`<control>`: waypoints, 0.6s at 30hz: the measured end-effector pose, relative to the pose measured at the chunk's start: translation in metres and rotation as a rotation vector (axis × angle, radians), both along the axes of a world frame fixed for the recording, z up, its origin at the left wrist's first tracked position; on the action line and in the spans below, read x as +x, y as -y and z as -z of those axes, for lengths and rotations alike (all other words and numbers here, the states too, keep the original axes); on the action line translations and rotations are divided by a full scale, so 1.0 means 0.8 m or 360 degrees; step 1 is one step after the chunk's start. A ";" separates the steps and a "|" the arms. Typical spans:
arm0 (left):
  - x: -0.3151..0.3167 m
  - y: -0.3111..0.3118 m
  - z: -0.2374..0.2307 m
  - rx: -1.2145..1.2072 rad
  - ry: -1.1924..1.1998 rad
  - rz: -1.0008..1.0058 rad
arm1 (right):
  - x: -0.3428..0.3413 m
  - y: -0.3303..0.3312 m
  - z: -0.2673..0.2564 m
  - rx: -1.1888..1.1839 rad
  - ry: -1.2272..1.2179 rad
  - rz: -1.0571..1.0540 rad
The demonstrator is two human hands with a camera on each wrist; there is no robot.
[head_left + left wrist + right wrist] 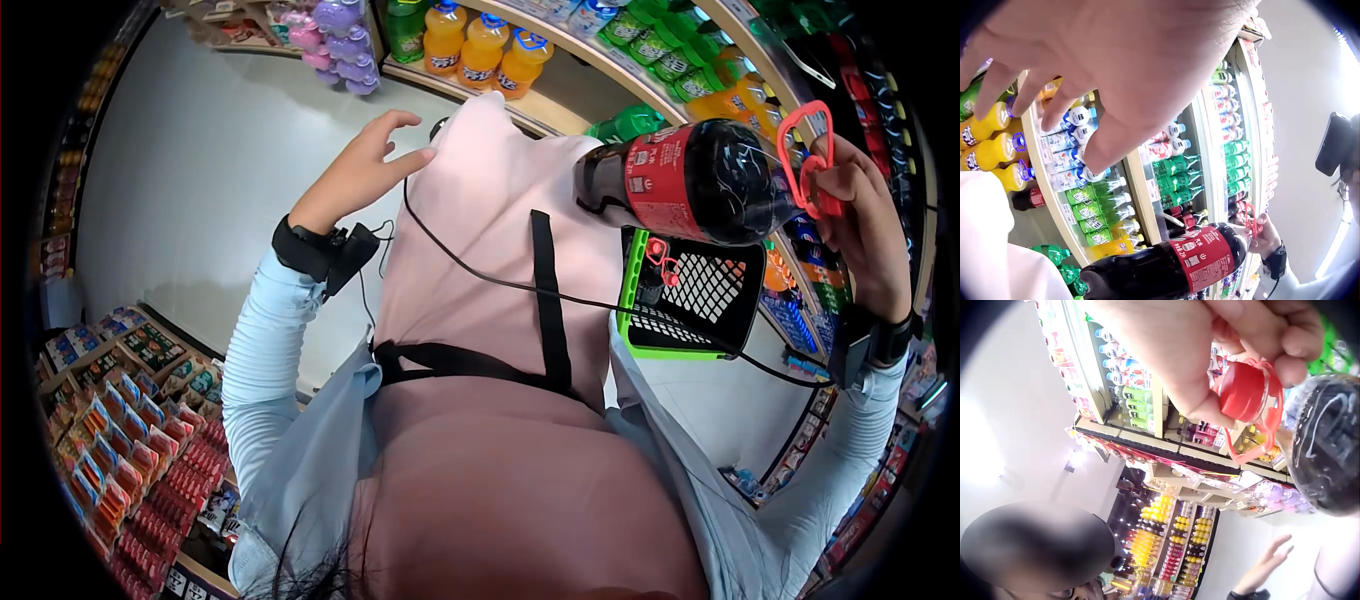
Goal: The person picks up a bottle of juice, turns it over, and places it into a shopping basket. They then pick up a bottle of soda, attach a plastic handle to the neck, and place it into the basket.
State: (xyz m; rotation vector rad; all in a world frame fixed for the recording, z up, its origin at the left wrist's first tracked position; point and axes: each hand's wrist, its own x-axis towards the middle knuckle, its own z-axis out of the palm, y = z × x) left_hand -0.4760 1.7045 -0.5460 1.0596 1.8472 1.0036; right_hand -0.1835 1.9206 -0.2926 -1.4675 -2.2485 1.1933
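Note:
My right hand [865,220] grips a large dark cola bottle [740,185] at its neck end. In the right wrist view the fingers pinch around the red cap [1244,390] and the red plastic carry handle [1252,453]. The bottle lies nearly sideways in the head view, its red label [1202,257] facing the left wrist camera and its base toward my body. My left hand [355,175] is empty, fingers spread and loosely bent, beside the pale pink garment [470,160]. Below the bottle stands a black basket with a green rim [625,300]; red-topped bottles [660,262] are inside.
Drink shelves curve along the front and right, with orange soda bottles [483,50] and green bottles [650,45]. Packaged snacks [130,430] fill a rack at the lower left. A black cable [470,270] runs across my front between the wrists.

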 end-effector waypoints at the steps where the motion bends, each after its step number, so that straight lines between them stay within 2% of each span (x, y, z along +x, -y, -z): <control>1: 0.007 -0.009 -0.007 0.0025 -0.0071 0.0044 | 0.006 0.005 -0.001 0.0025 -0.0027 0.0009; 3: 0.030 -0.034 -0.037 0.0106 -0.0058 0.0169 | 0.022 0.008 -0.001 0.0064 -0.0067 0.0035; 7: 0.097 -0.105 -0.075 0.0753 -0.0130 0.0702 | 0.062 -0.014 -0.005 -0.0108 -0.0007 -0.0158; 10: 0.172 -0.162 -0.084 0.1139 0.0001 0.0984 | 0.071 -0.002 -0.006 -0.0103 -0.0073 -0.0031; 13: 0.237 -0.207 -0.074 0.1243 0.0009 0.1077 | 0.095 -0.008 0.005 -0.0157 -0.0122 0.0088; 14: 0.250 -0.217 -0.072 0.1208 0.0151 0.1074 | 0.103 -0.010 0.007 -0.0146 -0.0133 0.0140; 18: 0.285 -0.247 -0.050 0.1338 0.0015 0.1008 | 0.128 -0.024 0.014 -0.0163 -0.0019 0.0125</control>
